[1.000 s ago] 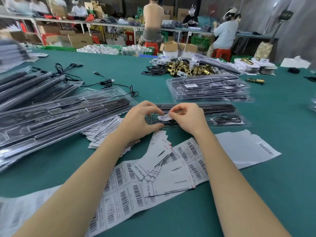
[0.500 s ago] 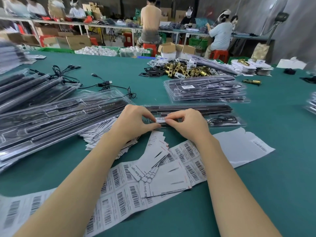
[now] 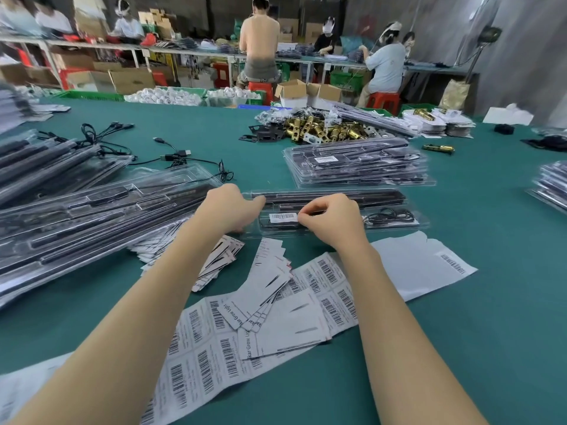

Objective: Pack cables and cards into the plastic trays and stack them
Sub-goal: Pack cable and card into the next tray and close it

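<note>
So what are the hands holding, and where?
The right hand pinches the right end of the barcode sticker on the clear tray. The left hand rests on the tray's left end.

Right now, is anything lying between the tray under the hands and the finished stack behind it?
Nothing visible. Bare green table separates the tray from the stack. The brass parts lie beyond the stack.

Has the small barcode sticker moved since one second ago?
Yes. The barcode sticker went down from between the raised fingertips onto the clear tray, where it now lies flat.
</note>
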